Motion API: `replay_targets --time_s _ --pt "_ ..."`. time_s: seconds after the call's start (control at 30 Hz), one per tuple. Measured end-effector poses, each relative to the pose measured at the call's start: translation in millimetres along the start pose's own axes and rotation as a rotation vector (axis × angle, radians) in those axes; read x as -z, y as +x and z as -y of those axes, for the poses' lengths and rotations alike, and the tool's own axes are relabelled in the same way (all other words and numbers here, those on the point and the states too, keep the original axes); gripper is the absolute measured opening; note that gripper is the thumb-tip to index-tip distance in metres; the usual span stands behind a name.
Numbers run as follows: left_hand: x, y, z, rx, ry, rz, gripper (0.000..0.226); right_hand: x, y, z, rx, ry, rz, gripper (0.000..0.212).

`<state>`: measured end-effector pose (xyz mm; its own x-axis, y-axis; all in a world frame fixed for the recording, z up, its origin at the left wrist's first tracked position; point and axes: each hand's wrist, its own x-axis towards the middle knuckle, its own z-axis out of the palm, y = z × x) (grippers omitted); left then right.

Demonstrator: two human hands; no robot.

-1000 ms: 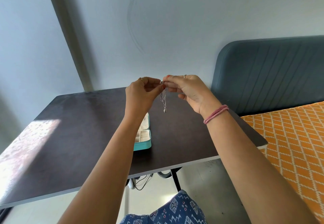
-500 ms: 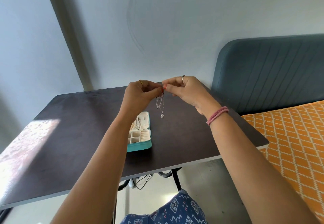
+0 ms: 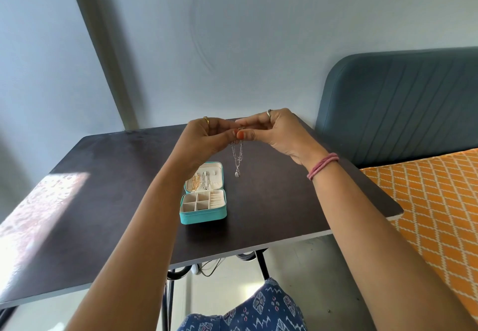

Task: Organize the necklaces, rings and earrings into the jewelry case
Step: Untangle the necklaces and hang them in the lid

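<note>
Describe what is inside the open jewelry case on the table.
The jewelry case lid holds a gold chain and a silver chain. The divided base compartments look empty, though their floors are partly hidden by the walls.

Bare table [image 3: 108, 201] lies open left and right of the jewelry case [image 3: 203, 205]; its raised lid [image 3: 207, 179] blocks my reach from behind.

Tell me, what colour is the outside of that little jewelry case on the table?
Turquoise outside, cream lining inside; the head view shows the open jewelry case clearly.
</note>
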<state>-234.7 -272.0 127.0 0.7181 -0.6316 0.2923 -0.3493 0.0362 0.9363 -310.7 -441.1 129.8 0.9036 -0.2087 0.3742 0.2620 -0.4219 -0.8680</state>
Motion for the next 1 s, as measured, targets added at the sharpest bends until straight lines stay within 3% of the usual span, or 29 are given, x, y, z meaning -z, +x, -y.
replay_targets --time_s 0.17,0.4,0.67,1.0 --pt "7.6 2.9 8.2 -0.007 0.016 0.005 0.020 -6.6 3.5 -2.8 0.034 -0.121 -0.003 0.032" --pt "18.1 11.9 16.1 -0.041 0.168 -0.022 0.013 -19.9 10.0 -7.6 0.067 -0.239 0.005 0.028" --pt "30.6 17.6 23.7 -0.050 0.347 -0.059 0.014 -35.1 20.2 -11.0 0.070 -0.240 0.001 0.042" --pt "44.9 23.2 41.0 -0.047 0.360 -0.024 0.015 -45.1 28.4 -9.8 0.200 -0.472 0.056 0.020"
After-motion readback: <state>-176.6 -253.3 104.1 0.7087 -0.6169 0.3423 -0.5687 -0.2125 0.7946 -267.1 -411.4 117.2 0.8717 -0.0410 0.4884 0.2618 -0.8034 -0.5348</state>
